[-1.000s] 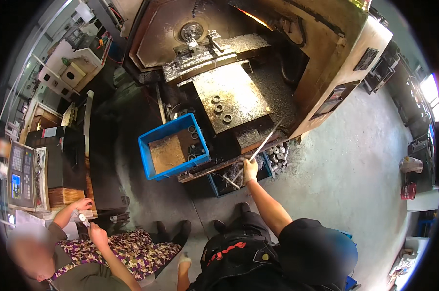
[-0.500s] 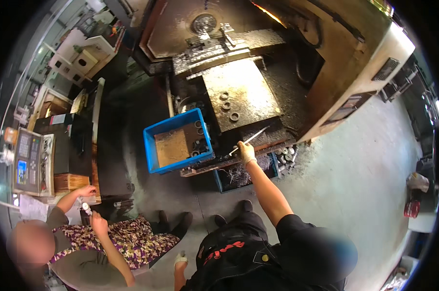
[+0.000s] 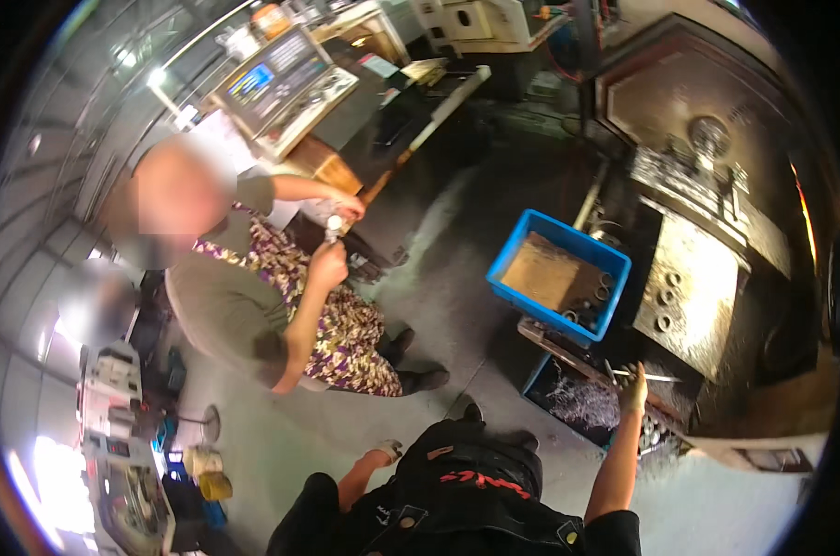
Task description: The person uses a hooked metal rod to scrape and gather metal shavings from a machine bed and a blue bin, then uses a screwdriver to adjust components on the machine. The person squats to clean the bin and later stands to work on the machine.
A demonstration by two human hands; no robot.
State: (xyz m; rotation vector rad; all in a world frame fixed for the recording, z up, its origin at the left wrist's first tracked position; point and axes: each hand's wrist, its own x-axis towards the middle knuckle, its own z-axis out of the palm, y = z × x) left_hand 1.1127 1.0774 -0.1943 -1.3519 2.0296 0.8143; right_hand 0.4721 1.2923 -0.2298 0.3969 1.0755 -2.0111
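Observation:
My right hand (image 3: 634,394), in a pale glove, is closed around a thin light rod (image 3: 663,378) at the near edge of the machine. Just beyond it lies a shiny metal plate (image 3: 698,320) carrying three dark metal rings (image 3: 663,323). Left of the plate, a blue bin (image 3: 529,292) holds several similar rings and a brown sheet on its bottom. My left hand (image 3: 387,451), also gloved, hangs low beside my body; its fingers look loosely bent and apart, with nothing seen in them.
A co-worker (image 3: 244,315) stands at the left, holding a small round-dialled gauge (image 3: 335,224). Beneath the machine edge sits a crate of metal shavings (image 3: 578,398). The machine's chuck (image 3: 708,139) is at the far right; a control panel (image 3: 276,83) stands far left.
My view has swung left, so the machine and bin now appear farther right. The rod stays in my right hand. The co-worker still holds the gauge.

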